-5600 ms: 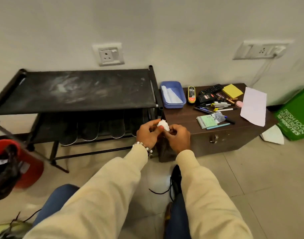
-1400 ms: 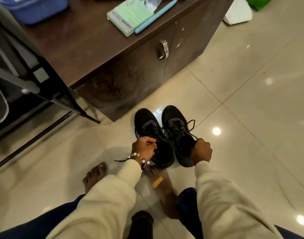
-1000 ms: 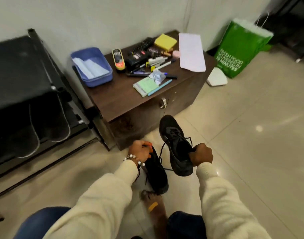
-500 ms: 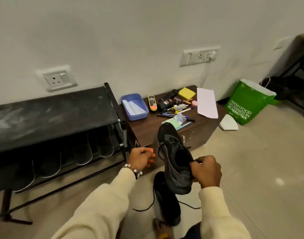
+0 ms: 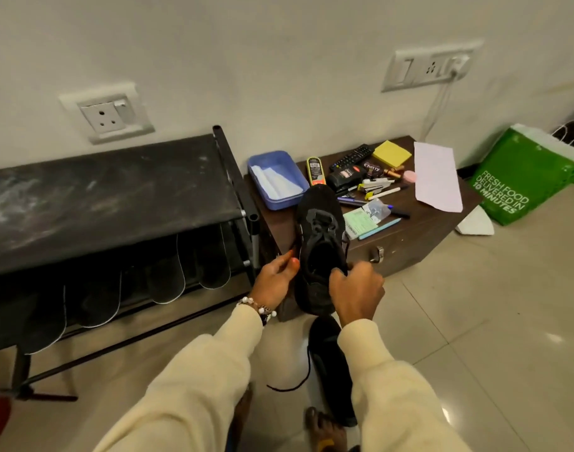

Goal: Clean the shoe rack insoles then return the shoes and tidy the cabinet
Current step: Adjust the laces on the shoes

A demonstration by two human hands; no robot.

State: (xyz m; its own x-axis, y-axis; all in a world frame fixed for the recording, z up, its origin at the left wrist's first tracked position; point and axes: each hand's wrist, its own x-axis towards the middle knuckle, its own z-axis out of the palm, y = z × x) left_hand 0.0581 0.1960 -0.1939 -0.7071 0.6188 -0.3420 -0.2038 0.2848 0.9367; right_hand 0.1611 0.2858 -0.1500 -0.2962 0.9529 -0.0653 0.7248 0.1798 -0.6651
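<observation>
My right hand (image 5: pixel 355 290) grips a black lace-up shoe (image 5: pixel 318 243) by its heel rim and holds it up, toe pointing away, in front of the brown cabinet (image 5: pixel 412 246). At the shoe's left rim, the curled fingertips of my left hand (image 5: pixel 274 282) pinch it beside the laces. The second black shoe (image 5: pixel 331 363) lies on the floor under my right sleeve, its lace trailing left. To the left stands the black shoe rack (image 5: pixel 100 203) with a dusty top shelf. Several dark insoles (image 5: pixel 168 272) lean in a row on its lower shelf.
The cabinet top carries a blue tray (image 5: pixel 276 177), a remote, pens, yellow sticky notes and a pink sheet (image 5: pixel 437 181). A green bag (image 5: pixel 520 181) leans on the wall at right. My bare foot (image 5: pixel 324 429) rests on the tile floor.
I picked both shoes off the floor, then my left hand let its shoe go. The right-hand shoe has risen in front of the cabinet and my left hand has moved onto it.
</observation>
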